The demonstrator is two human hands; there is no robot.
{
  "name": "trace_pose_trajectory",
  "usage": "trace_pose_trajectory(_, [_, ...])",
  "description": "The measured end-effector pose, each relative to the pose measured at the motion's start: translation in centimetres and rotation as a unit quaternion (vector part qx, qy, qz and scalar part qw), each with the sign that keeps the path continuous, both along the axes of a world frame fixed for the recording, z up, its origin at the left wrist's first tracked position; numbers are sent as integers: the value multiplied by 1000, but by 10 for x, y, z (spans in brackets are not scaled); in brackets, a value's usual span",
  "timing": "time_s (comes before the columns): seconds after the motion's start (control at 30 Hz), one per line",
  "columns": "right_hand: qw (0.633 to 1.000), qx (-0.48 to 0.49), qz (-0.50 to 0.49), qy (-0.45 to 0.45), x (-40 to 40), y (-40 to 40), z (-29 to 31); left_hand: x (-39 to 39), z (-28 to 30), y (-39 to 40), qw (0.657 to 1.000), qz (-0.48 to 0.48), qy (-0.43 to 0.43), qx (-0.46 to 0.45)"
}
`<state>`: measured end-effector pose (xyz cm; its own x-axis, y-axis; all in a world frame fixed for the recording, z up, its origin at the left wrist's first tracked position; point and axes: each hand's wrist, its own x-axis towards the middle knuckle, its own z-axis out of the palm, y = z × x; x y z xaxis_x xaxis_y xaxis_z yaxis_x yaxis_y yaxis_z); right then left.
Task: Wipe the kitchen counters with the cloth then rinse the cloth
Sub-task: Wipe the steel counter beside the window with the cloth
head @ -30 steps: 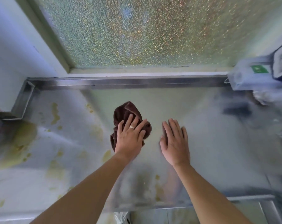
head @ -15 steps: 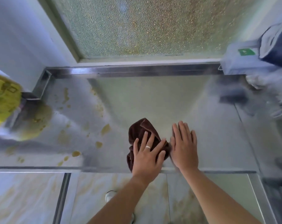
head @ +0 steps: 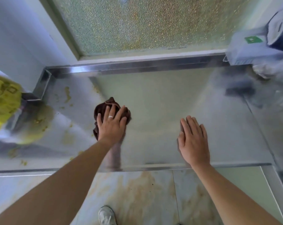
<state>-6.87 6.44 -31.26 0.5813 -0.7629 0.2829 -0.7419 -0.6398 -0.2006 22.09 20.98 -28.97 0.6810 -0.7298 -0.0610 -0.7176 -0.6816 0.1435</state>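
A crumpled dark brown cloth (head: 110,105) lies on the shiny steel counter (head: 161,103), left of its middle. My left hand (head: 111,124) presses flat on top of the cloth, fingers spread, a ring on one finger. My right hand (head: 192,140) rests palm down on the bare counter to the right, fingers together, holding nothing, well apart from the cloth. Yellowish stains (head: 67,95) dot the counter's left part.
A frosted window (head: 145,23) rises behind the raised steel back rim (head: 137,67). A yellow bag (head: 3,103) sits at the left edge. A pale box with a green label (head: 251,49) and dark items stand at the right. Tiled floor and a shoe (head: 106,215) lie below the counter's front edge.
My left hand slid the cloth to the left and farther from the front edge. My right hand, which was beside the cloth, is now well apart from it on the right.
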Motion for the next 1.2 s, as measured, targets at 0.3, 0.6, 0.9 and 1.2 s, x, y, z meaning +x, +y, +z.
trace_pose_trajectory(0.3, [1000,-1,-27,9,51,35,14,-39,14,48,996,-62,68,-3])
trace_pose_trajectory(0.6, [994,80,74,30,171,96,21,-62,6,94,996,-81,33,0])
trace_pose_trajectory(0.9, [996,76,-39,26,237,62,8,65,6,20,998,15,68,2])
trace_pose_trajectory(1.2, [994,66,-59,57,254,57,9,136,3,-32,998,15,56,-3])
